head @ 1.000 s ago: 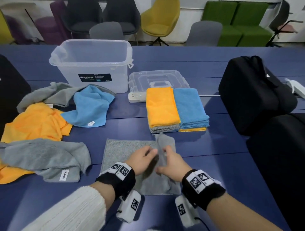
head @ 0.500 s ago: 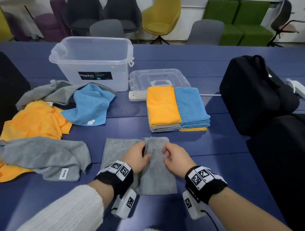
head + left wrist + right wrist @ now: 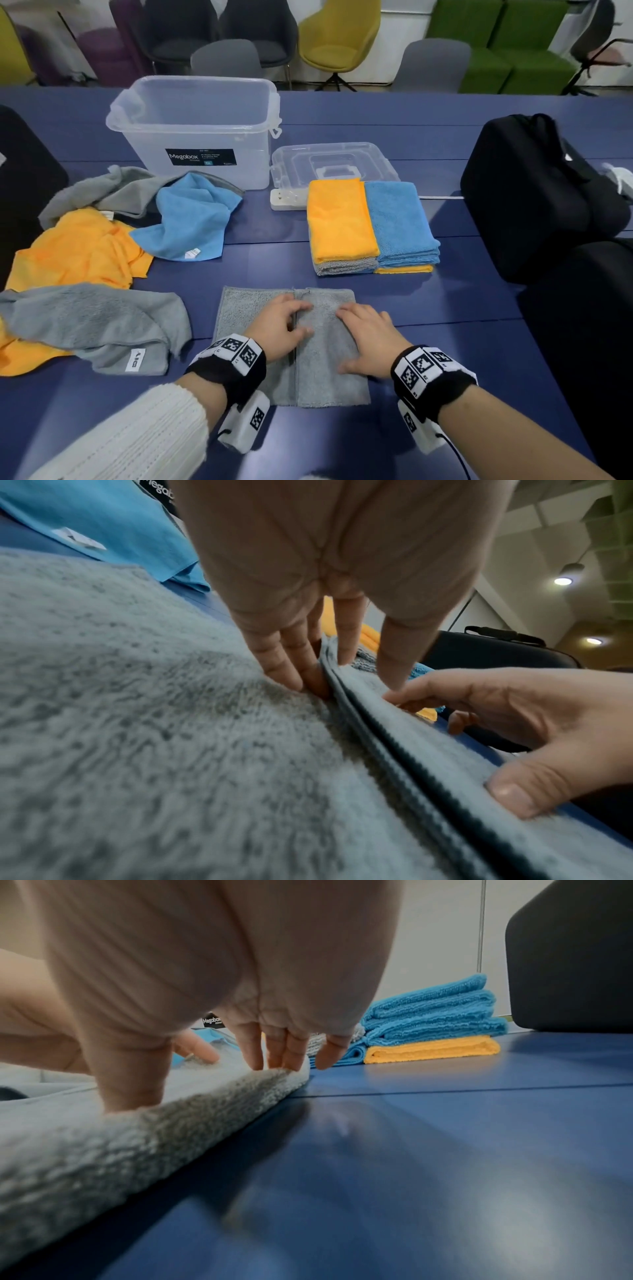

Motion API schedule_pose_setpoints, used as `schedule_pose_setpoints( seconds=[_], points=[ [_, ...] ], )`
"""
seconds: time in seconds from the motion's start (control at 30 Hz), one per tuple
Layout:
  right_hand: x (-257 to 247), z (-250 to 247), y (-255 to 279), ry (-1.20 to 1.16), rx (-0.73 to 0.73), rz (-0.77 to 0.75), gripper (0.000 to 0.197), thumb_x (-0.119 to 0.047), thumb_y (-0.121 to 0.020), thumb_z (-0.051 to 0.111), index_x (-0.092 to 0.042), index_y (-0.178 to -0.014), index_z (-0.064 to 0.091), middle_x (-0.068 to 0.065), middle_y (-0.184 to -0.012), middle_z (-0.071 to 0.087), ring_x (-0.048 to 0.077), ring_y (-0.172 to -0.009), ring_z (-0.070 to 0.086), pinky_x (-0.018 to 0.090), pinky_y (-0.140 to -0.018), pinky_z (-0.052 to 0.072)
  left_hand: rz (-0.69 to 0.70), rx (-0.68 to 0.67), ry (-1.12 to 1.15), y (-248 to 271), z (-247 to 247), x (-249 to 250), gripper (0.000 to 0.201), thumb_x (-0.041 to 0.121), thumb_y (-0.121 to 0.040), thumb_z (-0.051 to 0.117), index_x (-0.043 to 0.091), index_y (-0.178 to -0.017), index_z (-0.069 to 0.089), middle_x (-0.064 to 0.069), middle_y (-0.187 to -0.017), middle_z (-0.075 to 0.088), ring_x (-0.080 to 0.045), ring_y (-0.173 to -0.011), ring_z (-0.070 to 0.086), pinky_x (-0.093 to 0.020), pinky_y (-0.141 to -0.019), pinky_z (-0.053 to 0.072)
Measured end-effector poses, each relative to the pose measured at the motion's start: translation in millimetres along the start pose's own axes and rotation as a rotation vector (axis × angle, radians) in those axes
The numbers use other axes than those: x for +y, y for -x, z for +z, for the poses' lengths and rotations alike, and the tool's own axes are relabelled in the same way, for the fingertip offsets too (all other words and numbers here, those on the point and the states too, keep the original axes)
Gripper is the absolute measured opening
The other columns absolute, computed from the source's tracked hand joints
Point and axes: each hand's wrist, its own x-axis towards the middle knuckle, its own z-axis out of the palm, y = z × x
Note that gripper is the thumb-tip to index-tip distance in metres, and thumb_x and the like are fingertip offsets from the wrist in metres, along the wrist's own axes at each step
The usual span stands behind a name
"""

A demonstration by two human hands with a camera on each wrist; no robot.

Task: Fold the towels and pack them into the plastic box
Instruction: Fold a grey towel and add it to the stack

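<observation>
Both hands are lying on a grey towel [image 3: 318, 370] spread on the blue table [image 3: 445, 342] directly under them. Its right part is folded over, and the folded edge is running away from the person between the two hands. The left hand [image 3: 279, 329] is resting with straight fingers [image 3: 284, 666] along that edge, some touching the lower layer and some on the flap. The right hand [image 3: 368, 342] is lying flat on the flap, fingers spread and thumb [image 3: 514, 794] pressing near its near side; neither hand is pinching the cloth.

Beyond the fingertips, two stacks of folded towels are sitting side by side and touching: an orange-topped stack [image 3: 342, 219] with grey beneath, and a blue-topped stack [image 3: 399, 219] with orange at the bottom. Past them a clear plastic lid [image 3: 337, 161] is lying flat, with a white power strip [image 3: 287, 198] at its near left corner. Further left of the lid, the clear plastic box [image 3: 202, 130] is standing open, its black label reading "Megabox"; the smaller print is too fine to read.

Left of the left hand, unfolded towels are lying in a heap: a grey one [image 3: 96, 325] with a small white tag whose mark looks like letters, an orange one [image 3: 78, 250], a blue one [image 3: 191, 219] with a white tag, and another grey one [image 3: 102, 192]. Right of the right hand, a black bag [image 3: 534, 195] is sitting on the table.
</observation>
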Motion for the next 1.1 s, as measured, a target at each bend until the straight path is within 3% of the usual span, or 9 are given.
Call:
schedule_pose_setpoints(
  seconds=[0.07,0.17,0.47,0.57,0.67,0.77,0.83,0.97,1.1],
  points=[
    [0,2,0,0.009,0.0,0.011,0.104,-0.059,-0.068,0.071,-0.02,-0.15,0.018,-0.006,-0.156,0.017,0.016,-0.141,0.018,0.04,-0.108,0.02,-0.01,-0.084,-0.054,2,-1,-1,0.087,0.039,-0.076,0.076,0.026,-0.149,0.03,0.0,-0.156,0.022,-0.02,-0.137,0.034,-0.031,-0.115,0.025],
    [0,2,1,0.056,-0.015,0.022,0.114,-0.063,-0.064,0.071,-0.018,-0.151,0.013,-0.005,-0.158,0.011,0.016,-0.142,0.015,0.042,-0.109,0.019,0.007,-0.171,-0.19,4,0,1,0.114,0.036,-0.07,0.08,0.021,-0.154,0.004,-0.001,-0.161,0.003,-0.017,-0.147,0.011,-0.025,-0.115,0.01],
    [9,6,1,0.121,-0.027,0.033,0.134,-0.078,-0.052,0.067,-0.017,-0.153,0.002,-0.005,-0.161,0.002,0.014,-0.144,0.012,0.041,-0.11,0.017,-0.085,-0.209,-0.306,-6,8,1,0.122,0.031,-0.064,0.078,0.023,-0.153,-0.004,0.001,-0.161,-0.008,-0.023,-0.147,0.009,-0.035,-0.119,0.019],
    [11,8,0,0.117,-0.027,0.034,0.135,-0.079,-0.052,0.066,-0.017,-0.153,0.001,-0.005,-0.161,0.001,0.014,-0.144,0.011,0.041,-0.111,0.016,-0.126,-0.005,-0.329,5,-3,-4,0.1,0.039,-0.07,0.07,0.025,-0.15,0.011,-0.001,-0.159,0.009,-0.028,-0.142,0.021,-0.045,-0.113,0.03],
    [12,9,0,0.114,-0.027,0.036,0.135,-0.079,-0.052,0.066,-0.017,-0.153,0.001,-0.005,-0.161,0.0,0.014,-0.145,0.01,0.042,-0.111,0.015,-0.335,0.24,-0.342,19,-22,-24,0.076,0.034,-0.079,0.065,0.015,-0.141,0.027,-0.011,-0.143,0.028,-0.034,-0.128,0.033,-0.045,-0.102,0.038],
    [12,9,0,0.112,-0.027,0.036,0.135,-0.079,-0.052,0.067,-0.017,-0.153,0.001,-0.005,-0.161,0.0,0.015,-0.145,0.01,0.043,-0.111,0.015,-0.576,0.214,-0.182,28,-35,-50,0.071,0.031,-0.076,0.072,0.006,-0.13,0.034,-0.017,-0.132,0.039,-0.035,-0.122,0.043,-0.04,-0.1,0.039],
    [11,9,-1,0.115,-0.026,0.036,0.135,-0.079,-0.052,0.066,-0.017,-0.153,0.001,-0.005,-0.161,0.0,0.015,-0.145,0.009,0.043,-0.111,0.015,-0.637,0.175,-0.055,32,-39,-62,0.063,0.029,-0.075,0.076,0.004,-0.121,0.042,-0.015,-0.124,0.05,-0.032,-0.115,0.052,-0.037,-0.093,0.043],
    [12,9,-3,0.124,-0.036,0.038,0.136,-0.081,-0.051,0.064,-0.017,-0.153,0.0,-0.006,-0.161,0.0,0.017,-0.144,0.01,0.044,-0.111,0.015,-0.557,0.098,0.322,36,-43,-61,0.03,0.018,-0.073,0.077,0.008,-0.099,0.066,-0.009,-0.099,0.072,-0.026,-0.089,0.069,-0.042,-0.087,0.055],
    [12,10,-3,0.12,-0.031,0.042,0.137,-0.081,-0.049,0.065,-0.018,-0.153,0.002,-0.007,-0.16,0.002,0.019,-0.141,0.014,0.043,-0.109,0.015,-0.334,0.157,0.707,36,-49,-13,0.052,0.017,-0.056,0.074,0.008,-0.104,0.057,-0.016,-0.103,0.069,-0.032,-0.091,0.068,-0.05,-0.087,0.054]
  ],
)
